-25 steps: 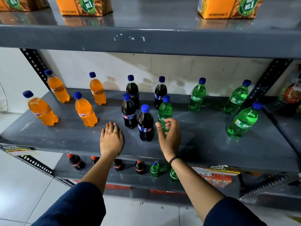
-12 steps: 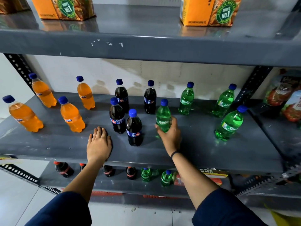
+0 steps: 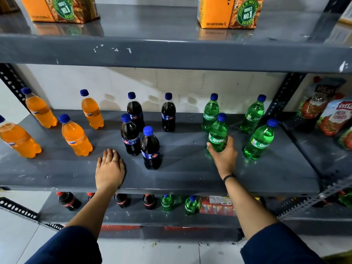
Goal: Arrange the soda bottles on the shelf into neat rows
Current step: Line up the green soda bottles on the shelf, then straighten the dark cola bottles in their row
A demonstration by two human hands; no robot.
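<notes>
While the right hand (image 3: 223,157) has its fingers (image 3: 229,142) around a green bottle (image 3: 218,136), it could bump the green bottle just behind (image 3: 210,113); the left hand (image 3: 110,168) lies flat, fingers together.

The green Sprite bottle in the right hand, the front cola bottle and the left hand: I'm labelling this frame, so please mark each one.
Held Sprite bottle (image 3: 218,137): head view, on its label.
Front cola bottle (image 3: 150,149): head view, on its dark body.
Left hand (image 3: 110,169): head view, on its back, flat on the shelf.
</notes>
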